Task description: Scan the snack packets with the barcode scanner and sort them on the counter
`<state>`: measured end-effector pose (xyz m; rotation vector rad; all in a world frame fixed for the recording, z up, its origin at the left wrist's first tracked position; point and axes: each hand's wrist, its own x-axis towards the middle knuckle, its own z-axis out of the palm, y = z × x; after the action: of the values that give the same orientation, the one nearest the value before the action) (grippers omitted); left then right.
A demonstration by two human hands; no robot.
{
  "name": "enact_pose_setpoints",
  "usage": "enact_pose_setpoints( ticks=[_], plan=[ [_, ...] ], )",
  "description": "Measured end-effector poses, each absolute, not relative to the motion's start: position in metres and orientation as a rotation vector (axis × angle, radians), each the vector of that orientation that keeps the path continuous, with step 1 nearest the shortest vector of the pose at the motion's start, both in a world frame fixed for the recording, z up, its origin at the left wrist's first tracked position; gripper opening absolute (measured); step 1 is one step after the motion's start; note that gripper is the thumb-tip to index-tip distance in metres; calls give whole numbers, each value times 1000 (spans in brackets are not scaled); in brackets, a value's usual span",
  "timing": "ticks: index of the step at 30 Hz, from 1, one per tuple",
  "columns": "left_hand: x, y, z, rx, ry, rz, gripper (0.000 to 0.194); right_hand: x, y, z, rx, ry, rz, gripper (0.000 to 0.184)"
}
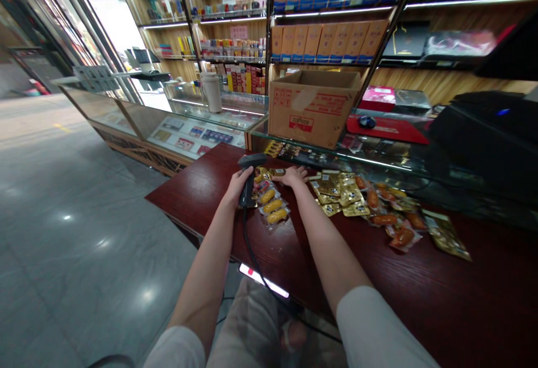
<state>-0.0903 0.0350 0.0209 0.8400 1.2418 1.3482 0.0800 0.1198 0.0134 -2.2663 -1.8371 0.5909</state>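
A black handheld barcode scanner is gripped in my left hand, its head facing away over the table and its cable trailing down past the table's edge. My right hand lies low over the tabletop with its fingers stretched out, the thumb next to a small gold packet. Between my arms, several yellow sausages in clear wrappers lie in a row. To the right of my right hand is a pile of gold foil packets, then orange-brown wrapped sausages.
The dark red wooden table meets a glass counter behind it. An open cardboard box stands on that glass, beside a mouse on a red mat. One larger gold pouch lies at the right. A lit phone shows below the table edge.
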Motion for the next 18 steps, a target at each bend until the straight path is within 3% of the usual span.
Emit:
enact_pose_setpoints(
  ticks=[18],
  plan=[
    [-90,36,18,863,1241,1332,33,99,133,-3,-2063,-1773,637,89]
  ],
)
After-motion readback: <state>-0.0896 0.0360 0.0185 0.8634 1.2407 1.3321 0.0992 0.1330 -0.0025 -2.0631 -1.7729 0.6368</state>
